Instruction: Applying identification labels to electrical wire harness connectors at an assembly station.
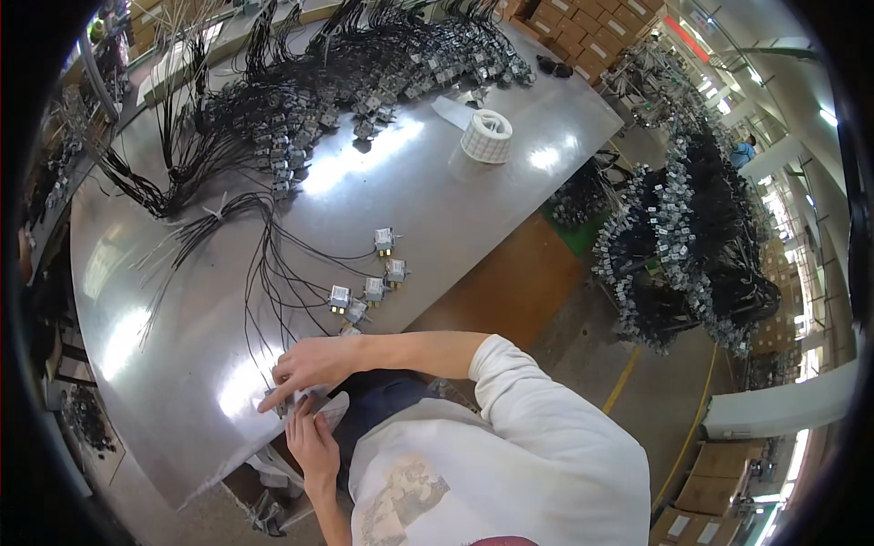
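At the near table edge, my two hands meet around a small wired metal component (280, 401), mostly covered by fingers. My left hand (312, 446) has its fingers closed at the component's near side. From the right, my right hand (315, 364) reaches over it, index finger pressed along it and the other fingers bent. A pale strip with a grid pattern (335, 411) hangs beside my left hand; whether I grip it is hidden. Thin black wires (259, 273) run from a tied bundle toward my hands. Several similar boxy components with white labels (374, 289) lie to the right.
Across the table's far side spreads a large heap of wired components (364, 77). A roll of white labels (487, 136) stands on the metal table (428, 196). Racks hung with more wired parts (678, 227) are at the right. Cardboard boxes (583, 32) are stacked behind.
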